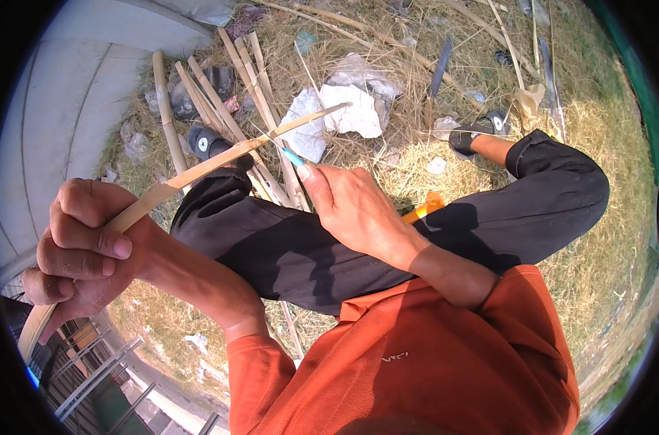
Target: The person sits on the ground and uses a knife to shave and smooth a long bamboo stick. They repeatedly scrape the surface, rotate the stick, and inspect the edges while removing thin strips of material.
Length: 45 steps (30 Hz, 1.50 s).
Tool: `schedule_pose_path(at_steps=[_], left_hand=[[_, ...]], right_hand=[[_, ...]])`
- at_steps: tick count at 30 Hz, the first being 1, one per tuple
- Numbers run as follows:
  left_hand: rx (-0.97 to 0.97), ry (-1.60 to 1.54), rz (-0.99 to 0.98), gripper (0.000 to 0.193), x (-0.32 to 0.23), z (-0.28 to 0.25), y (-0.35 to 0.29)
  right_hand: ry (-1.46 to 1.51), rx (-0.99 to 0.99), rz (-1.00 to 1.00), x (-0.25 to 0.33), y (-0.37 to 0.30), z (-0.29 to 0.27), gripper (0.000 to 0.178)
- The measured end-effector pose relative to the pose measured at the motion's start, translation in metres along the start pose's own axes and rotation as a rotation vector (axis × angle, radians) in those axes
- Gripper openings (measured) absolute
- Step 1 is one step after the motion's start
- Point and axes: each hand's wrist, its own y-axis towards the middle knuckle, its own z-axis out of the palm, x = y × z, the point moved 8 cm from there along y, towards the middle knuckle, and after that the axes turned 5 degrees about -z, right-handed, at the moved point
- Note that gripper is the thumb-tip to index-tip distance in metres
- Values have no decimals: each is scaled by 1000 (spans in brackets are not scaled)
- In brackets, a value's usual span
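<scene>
A long, pale bamboo strip [220, 163] is held in the left hand [83, 250], whose fingers are curled tightly around it near its lower end, so that the strip runs from the lower left edge of the view up and to the right, ending in a thin tapered tip above the knees. The right hand [351, 206] is closed around a small knife with a light blue blade [292, 156], and the blade is laid against the strip about midway along its length, the thumb being stretched toward it. An orange handle end [425, 209] is seen sticking out behind the right wrist. Both forearms are bare, and orange sleeves [416, 362] are worn. The hands are held over crossed legs in black trousers [416, 232], with dark shoes [481, 130] seen at the feet. On the ground beyond the knees, a bundle of further bamboo slats [228, 101] is laid on dry straw [605, 181], just beside crumpled white paper and plastic scraps [344, 109]. A dark blade-like tool [439, 67] is lying in the straw farther off. A pale concrete slab [61, 101] is seen at the upper left, and metal railings [97, 370] appear at the lower left.
</scene>
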Motion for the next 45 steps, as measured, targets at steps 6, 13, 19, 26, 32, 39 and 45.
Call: schedule_pose_path(at_steps=[6, 13, 19, 26, 32, 39, 45], left_hand=[[-42, 5, 14, 66, 1, -3, -1], [-342, 152, -21, 71, -2, -31, -4], [-362, 160, 9, 74, -4, -35, -6], [-382, 148, -23, 74, -7, -42, -12], [-390, 153, -39, 74, -6, -44, -6], [-345, 214, -31, 75, -5, -42, -3], [-428, 298, -11, 74, -6, -59, -1]], right_hand=[[23, 19, 49, -8, 1, -10, 39], [-53, -81, 209, -101, 14, 8, 48], [-58, -95, 184, -107, 26, 14, 54], [-109, -124, 145, -124, 27, 6, 45], [-92, -96, 276, -158, 26, 16, 44], [-56, -165, 67, -136, 25, 19, 44], [-165, -176, 247, -180, 44, 21, 45]])
